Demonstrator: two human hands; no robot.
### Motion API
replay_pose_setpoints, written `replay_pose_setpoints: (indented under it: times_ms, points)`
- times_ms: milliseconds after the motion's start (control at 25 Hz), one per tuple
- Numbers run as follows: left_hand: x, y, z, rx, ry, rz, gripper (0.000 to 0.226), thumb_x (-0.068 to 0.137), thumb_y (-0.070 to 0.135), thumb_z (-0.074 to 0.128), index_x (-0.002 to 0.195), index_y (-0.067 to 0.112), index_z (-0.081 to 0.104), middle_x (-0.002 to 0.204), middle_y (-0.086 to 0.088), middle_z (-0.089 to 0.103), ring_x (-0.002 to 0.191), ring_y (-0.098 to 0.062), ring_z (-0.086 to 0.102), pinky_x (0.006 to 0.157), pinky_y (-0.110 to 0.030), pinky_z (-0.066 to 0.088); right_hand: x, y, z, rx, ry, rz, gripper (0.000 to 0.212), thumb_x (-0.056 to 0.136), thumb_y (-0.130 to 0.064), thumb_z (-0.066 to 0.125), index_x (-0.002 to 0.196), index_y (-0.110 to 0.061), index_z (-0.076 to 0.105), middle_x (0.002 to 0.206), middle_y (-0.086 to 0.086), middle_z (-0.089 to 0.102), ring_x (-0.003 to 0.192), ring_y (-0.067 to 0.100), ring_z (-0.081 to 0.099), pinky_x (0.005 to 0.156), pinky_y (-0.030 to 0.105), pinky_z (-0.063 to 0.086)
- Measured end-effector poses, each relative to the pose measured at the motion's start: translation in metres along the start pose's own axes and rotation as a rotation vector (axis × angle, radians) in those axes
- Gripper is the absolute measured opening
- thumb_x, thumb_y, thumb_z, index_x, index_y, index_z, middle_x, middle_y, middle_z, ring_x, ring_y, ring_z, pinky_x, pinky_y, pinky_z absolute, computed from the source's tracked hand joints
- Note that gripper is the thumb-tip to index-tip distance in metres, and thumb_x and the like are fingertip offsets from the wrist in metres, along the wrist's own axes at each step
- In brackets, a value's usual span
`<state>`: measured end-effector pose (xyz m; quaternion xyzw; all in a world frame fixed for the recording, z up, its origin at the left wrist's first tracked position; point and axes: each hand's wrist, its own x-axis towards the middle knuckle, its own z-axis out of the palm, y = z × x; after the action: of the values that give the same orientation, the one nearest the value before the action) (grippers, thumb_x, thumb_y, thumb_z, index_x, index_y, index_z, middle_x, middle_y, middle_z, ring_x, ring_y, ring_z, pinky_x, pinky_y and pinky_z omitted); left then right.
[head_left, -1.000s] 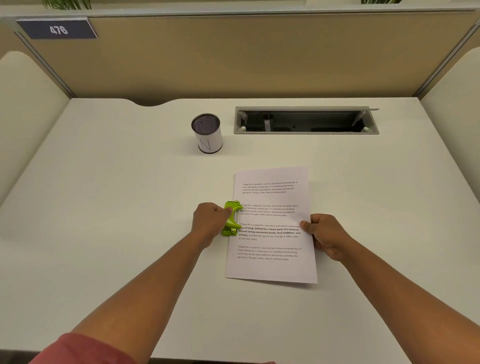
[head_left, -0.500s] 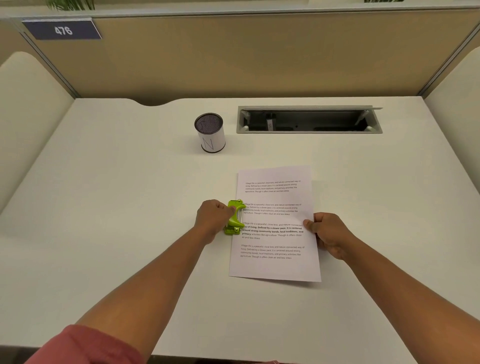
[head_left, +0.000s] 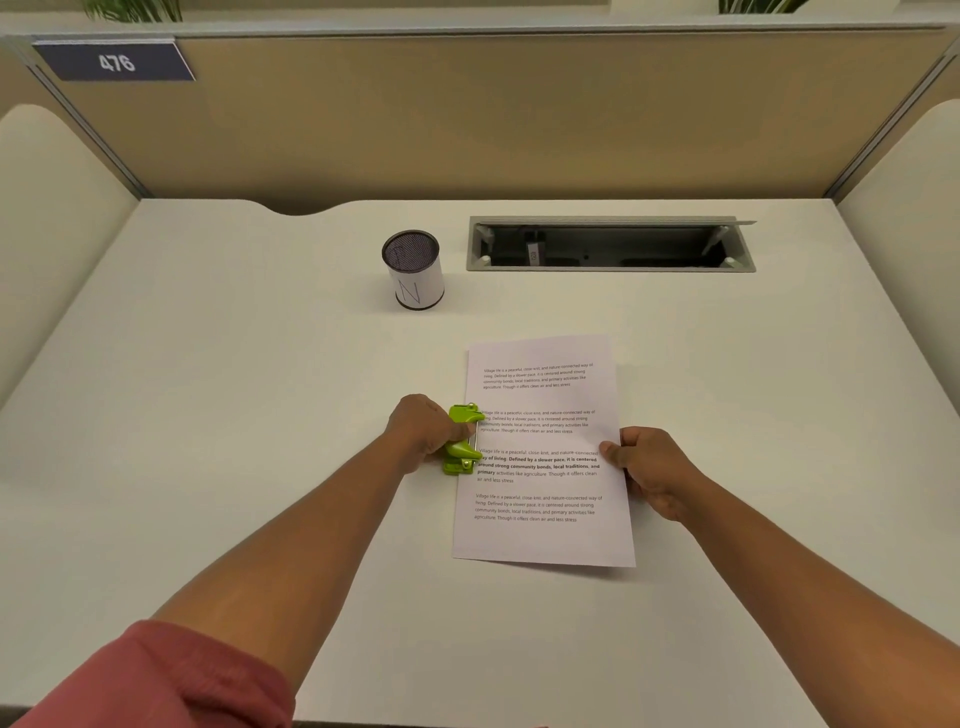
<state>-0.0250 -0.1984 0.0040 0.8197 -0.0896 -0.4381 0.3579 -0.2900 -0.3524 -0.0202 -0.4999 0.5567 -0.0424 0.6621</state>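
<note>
A printed sheet of paper (head_left: 545, 540) lies on the white desk (head_left: 260, 415). A small green hole punch (head_left: 461, 415) sits over the middle of the sheet's left edge. My left hand (head_left: 423, 431) grips the punch from the left, thumb on its handle. My right hand (head_left: 649, 467) pinches the sheet's right edge, thumb on top of the paper and fingers curled beside it.
A mesh pen cup (head_left: 414, 270) with a white label stands behind the paper. To its right is an open cable tray (head_left: 610, 244) set into the desk. Tan partition panels (head_left: 493, 119) enclose the desk on three sides.
Both hands, the punch and the paper stay in place. Only the camera view has shifted slightly.
</note>
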Motion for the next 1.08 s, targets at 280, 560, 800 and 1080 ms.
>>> replay_pose_setpoints:
  times_ms: [280,560,800,1080]
  points:
    - [0.008,0.005,0.004,0.101,0.005,-0.022,0.039,0.073,0.010,0.091,0.086,0.009,0.055,0.095,-0.017,0.066,0.081,-0.030,0.069,0.076,-0.046,0.064,0.001,-0.001,-0.001,-0.004,-0.007,0.015,0.011,0.100,-0.011,0.062,0.099,-0.007,0.072,0.089,0.007,0.081,0.074,0.024,0.077,0.063,0.035,0.061]
    - [0.011,0.001,0.007,0.318,0.048,0.010,0.040,0.073,0.024,0.089,0.084,0.008,0.054,0.087,-0.015,0.064,0.076,-0.030,0.068,0.070,-0.047,0.066,0.007,0.002,-0.001,-0.019,-0.005,0.026,0.011,0.100,-0.011,0.062,0.100,-0.007,0.072,0.094,0.010,0.081,0.078,0.026,0.076,0.069,0.039,0.063]
    - [0.005,0.000,0.005,0.357,0.066,0.030,0.042,0.073,0.029,0.089,0.076,0.009,0.052,0.076,-0.011,0.061,0.065,-0.027,0.063,0.066,-0.043,0.065,0.007,-0.001,0.000,-0.032,-0.010,0.028,0.010,0.100,-0.011,0.062,0.100,-0.006,0.072,0.098,0.012,0.080,0.082,0.028,0.075,0.070,0.037,0.061]
    - [-0.002,0.004,0.000,0.177,0.009,0.008,0.039,0.074,0.023,0.091,0.077,0.008,0.055,0.078,-0.011,0.061,0.074,-0.027,0.066,0.079,-0.050,0.064,-0.006,-0.007,0.000,-0.038,0.001,-0.039,0.013,0.100,-0.009,0.061,0.103,0.001,0.070,0.104,0.020,0.077,0.091,0.037,0.074,0.084,0.053,0.062]
